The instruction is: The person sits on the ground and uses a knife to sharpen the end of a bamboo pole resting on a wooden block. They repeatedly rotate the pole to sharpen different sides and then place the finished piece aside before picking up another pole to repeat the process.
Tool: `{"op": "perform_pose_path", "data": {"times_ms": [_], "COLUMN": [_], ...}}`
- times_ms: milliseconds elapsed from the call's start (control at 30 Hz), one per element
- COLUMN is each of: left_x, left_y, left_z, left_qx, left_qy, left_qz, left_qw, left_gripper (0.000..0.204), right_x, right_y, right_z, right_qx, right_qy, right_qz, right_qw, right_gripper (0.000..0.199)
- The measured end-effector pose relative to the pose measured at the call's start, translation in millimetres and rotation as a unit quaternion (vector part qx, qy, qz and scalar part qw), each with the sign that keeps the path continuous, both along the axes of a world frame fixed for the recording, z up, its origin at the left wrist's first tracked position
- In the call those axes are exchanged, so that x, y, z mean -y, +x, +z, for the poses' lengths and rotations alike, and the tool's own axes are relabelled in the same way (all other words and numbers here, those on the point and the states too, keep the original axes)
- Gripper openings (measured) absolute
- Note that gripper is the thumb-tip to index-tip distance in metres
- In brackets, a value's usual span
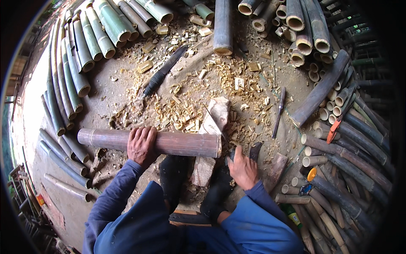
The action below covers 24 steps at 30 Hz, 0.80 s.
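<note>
My left hand [142, 145] is closed over a thick reddish-brown bamboo length [186, 144], pressing it from above near its middle. The bamboo lies crosswise in front of my legs, its right end resting over a pale, rough block [204, 171]. Just beyond that end, my right hand [244, 168] is closed around the dark handle of a knife, its index finger stretched forward. A thin blade [213, 119] slants away past the bamboo's end, seen nearly edge-on. Most of the handle is hidden by my fingers. Both feet, in dark coverings, stand either side of the block.
A large dark-handled knife [164, 71] lies among pale shavings [182, 112] on the ground. Right of these is a slim dark rod [279, 112]. Cut bamboo lengths [99, 34] lie in rows at left and are stacked at right, where an orange-handled tool [333, 130] rests.
</note>
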<state>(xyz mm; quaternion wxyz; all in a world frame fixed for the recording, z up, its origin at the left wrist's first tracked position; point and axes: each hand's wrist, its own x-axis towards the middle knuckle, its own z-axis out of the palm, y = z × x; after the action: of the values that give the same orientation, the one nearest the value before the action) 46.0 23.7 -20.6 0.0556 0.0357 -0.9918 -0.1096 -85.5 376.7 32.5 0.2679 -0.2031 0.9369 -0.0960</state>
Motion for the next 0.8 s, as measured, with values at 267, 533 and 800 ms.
{"op": "perform_pose_path", "data": {"times_ms": [267,533,800], "left_x": [-6,-8,-15], "left_y": [16,22,20], "left_z": [-14,-20,-21], "left_qx": [-0.049,-0.060,-0.050], "left_qy": [-0.043,-0.056,-0.061], "left_qz": [0.045,0.052,0.070], "left_qw": [0.997,0.995,0.994], "left_gripper": [0.064,0.057,0.058], "right_x": [21,4,12], "right_y": [-2,0,3], "right_z": [69,25,18], "right_qx": [-0.063,0.025,0.023], "right_qy": [-0.310,-0.110,-0.088], "right_qz": [0.000,-0.007,-0.018], "right_qw": [0.949,0.994,0.996], "right_gripper": [0.033,0.038,0.035]}}
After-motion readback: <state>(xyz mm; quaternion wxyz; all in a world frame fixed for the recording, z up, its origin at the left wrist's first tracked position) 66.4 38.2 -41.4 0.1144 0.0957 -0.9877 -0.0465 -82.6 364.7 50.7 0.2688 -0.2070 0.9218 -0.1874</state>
